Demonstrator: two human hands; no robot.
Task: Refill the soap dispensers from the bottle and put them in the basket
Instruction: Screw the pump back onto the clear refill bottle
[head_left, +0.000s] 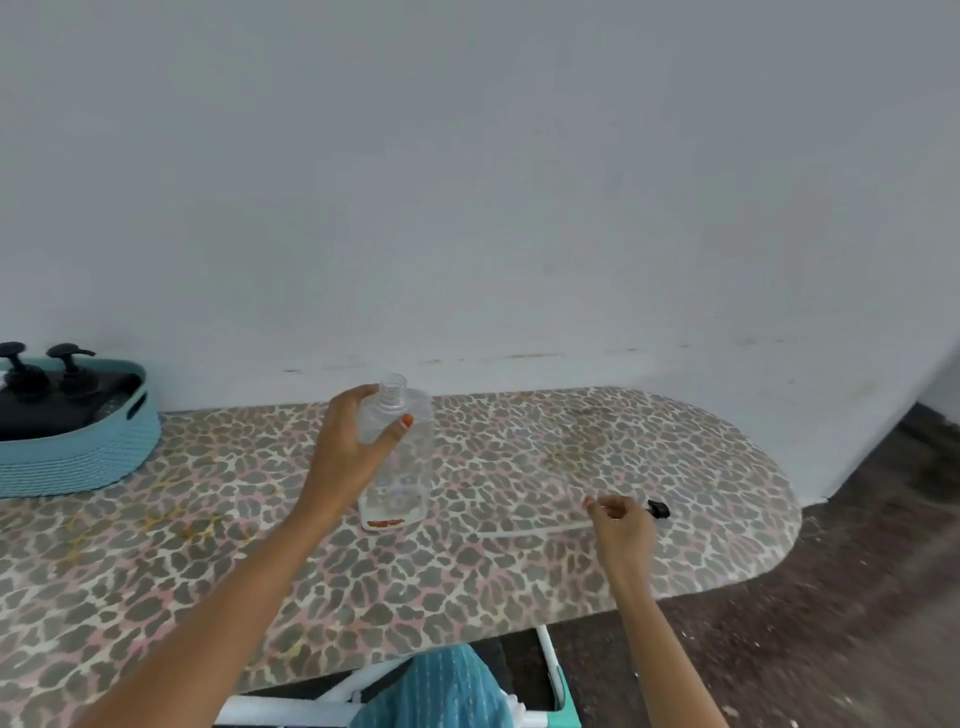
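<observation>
A clear, nearly empty plastic dispenser bottle (402, 457) with an open threaded neck stands upright on the leopard-print board (234, 561). My left hand (348, 441) grips its shoulder. My right hand (621, 525) hovers low over the board to the right, fingers curled at a black pump head (658, 509) whose clear tube (530, 531) lies flat on the board. At the far left a light blue woven basket (93, 457) holds two black pump dispensers (47, 384).
The board ends in a rounded tip at the right, close to a white wall behind. Dark speckled floor lies beyond the board's right and front edges. White frame legs (550, 670) and teal cloth show below the front edge.
</observation>
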